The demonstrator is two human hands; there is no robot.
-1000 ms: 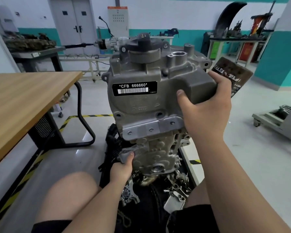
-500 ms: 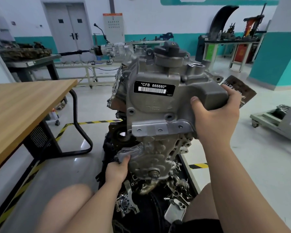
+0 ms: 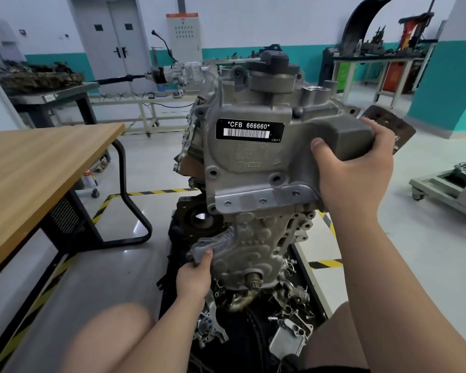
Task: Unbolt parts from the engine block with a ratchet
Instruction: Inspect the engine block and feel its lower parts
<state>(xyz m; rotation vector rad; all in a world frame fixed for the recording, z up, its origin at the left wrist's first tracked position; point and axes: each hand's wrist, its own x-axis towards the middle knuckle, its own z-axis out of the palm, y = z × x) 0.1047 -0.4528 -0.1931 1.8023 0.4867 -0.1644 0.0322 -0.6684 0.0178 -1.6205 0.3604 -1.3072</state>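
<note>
A grey cast timing cover (image 3: 256, 168) with a black "CFB 666660" label stands upright in front of the engine block (image 3: 191, 146), its left side pulled away so a gap shows. My right hand (image 3: 353, 173) grips the cover's upper right corner, thumb on the front face. My left hand (image 3: 195, 275) grips the cover's lower left edge, fingers curled behind it. A shaft stub (image 3: 253, 278) sticks out low on the cover. No ratchet is in view.
Loose removed parts (image 3: 288, 340) lie on the black mat between my knees. A wooden table (image 3: 33, 168) stands at the left with its black frame near the engine. A wheeled cart (image 3: 447, 189) is at the right. Workbenches line the back wall.
The cover has swung to the right and come away from the block on its left side, opening a gap. Both hands kept their grip and moved with it.
</note>
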